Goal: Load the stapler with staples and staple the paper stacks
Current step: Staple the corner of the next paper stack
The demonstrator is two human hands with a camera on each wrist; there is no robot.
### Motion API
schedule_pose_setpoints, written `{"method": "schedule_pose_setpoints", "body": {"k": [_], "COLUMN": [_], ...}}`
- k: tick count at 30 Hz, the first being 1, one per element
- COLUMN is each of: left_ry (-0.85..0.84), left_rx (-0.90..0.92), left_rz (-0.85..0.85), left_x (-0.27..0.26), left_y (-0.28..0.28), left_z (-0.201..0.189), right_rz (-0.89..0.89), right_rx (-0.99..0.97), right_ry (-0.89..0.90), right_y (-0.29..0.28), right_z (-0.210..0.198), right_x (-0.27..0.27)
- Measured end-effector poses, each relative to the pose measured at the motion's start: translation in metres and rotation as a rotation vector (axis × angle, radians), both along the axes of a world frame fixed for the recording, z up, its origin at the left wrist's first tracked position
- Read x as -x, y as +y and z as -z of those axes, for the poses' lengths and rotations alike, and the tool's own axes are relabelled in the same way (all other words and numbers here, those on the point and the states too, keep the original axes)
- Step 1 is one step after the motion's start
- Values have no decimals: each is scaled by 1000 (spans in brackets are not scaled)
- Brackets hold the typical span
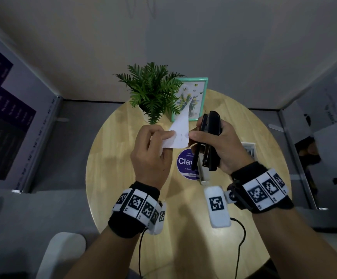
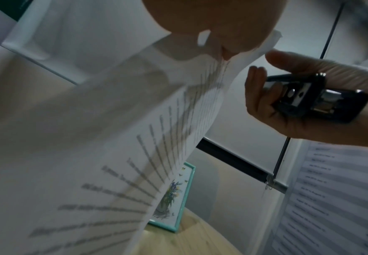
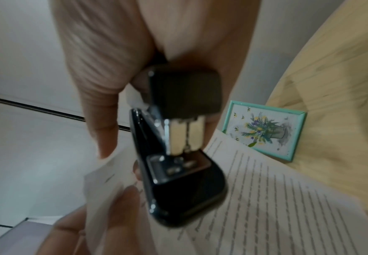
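My left hand (image 1: 153, 146) pinches a printed paper stack (image 1: 178, 133) by its corner and holds it up above the round wooden table (image 1: 111, 158). The sheets (image 2: 91, 138) hang down and fill most of the left wrist view. My right hand (image 1: 218, 141) grips a black stapler (image 1: 209, 137) upright just right of the paper corner. In the right wrist view the stapler (image 3: 183, 155) has its mouth apart, metal magazine above the base anvil, with the paper (image 3: 265, 198) beside it, not between the two. My right thumb touches the paper edge.
A potted green plant (image 1: 153, 91) and a teal picture frame (image 1: 193, 97) stand at the table's far side. A round purple sticker (image 1: 185, 164) lies under the stapler. A small white box (image 1: 249, 150) sits at the right. Partition panels stand left and right.
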State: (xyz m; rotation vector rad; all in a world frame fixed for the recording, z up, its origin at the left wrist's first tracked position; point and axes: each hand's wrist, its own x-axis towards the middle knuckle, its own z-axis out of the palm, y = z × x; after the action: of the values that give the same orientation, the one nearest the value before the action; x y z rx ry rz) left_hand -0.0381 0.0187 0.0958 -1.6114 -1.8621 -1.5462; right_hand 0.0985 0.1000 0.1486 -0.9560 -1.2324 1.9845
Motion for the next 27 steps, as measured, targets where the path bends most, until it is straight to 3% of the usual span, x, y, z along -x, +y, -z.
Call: {"method": "schedule_pose_setpoints", "body": {"k": [18, 27], "left_ry": [4, -173], "left_rx": [-77, 126], "left_rz": [40, 173], "left_x": [-15, -20], "left_y": [4, 4], "left_z": [-9, -13], "right_rz": [100, 121], "right_rx": [-187, -158], "right_ry": [-133, -171], "right_y": [-7, -3], "right_z": [-7, 0], "right_x": [-7, -10]}}
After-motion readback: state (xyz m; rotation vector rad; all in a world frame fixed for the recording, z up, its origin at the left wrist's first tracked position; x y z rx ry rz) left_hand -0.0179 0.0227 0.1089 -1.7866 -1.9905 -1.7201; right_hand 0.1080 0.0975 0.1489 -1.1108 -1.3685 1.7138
